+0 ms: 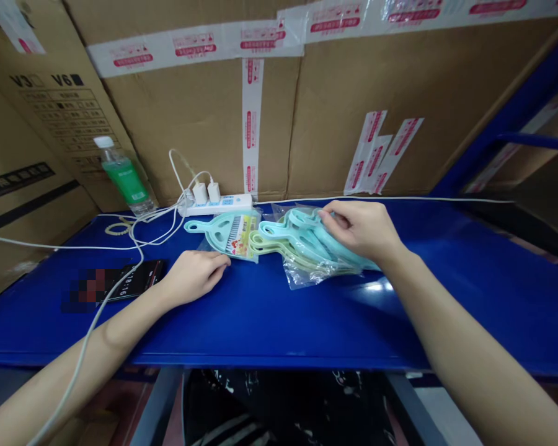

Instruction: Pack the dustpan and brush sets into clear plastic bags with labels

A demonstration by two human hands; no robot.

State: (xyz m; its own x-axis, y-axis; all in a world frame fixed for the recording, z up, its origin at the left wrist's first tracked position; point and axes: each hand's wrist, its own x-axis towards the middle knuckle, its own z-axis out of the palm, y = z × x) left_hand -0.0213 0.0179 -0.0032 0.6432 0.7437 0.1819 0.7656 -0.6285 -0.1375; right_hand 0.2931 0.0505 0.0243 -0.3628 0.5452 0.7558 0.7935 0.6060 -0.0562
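A bagged light-blue dustpan-and-brush set (223, 230) with a printed card lies flat on the blue table. My left hand (199, 275) is closed at its lower edge, fingers curled against the plastic bag; the fingertips are partly hidden. To the right is an overlapping pile of blue and green dustpans (297, 241) in clear bags, handles pointing left. Over that pile, my right hand (365, 228) is closed, thumb and forefinger pinched on a blue dustpan at the top. Its other fingers are curled and partly out of sight.
A white power strip (232, 203) with two chargers stands behind the dustpans. White cables (137, 248) cross the left side and my left forearm. A phone (139, 279), a bracelet-like ring (118, 228) and a green-labelled bottle (125, 179) are at left. Taped cardboard (204, 118) walls the back.
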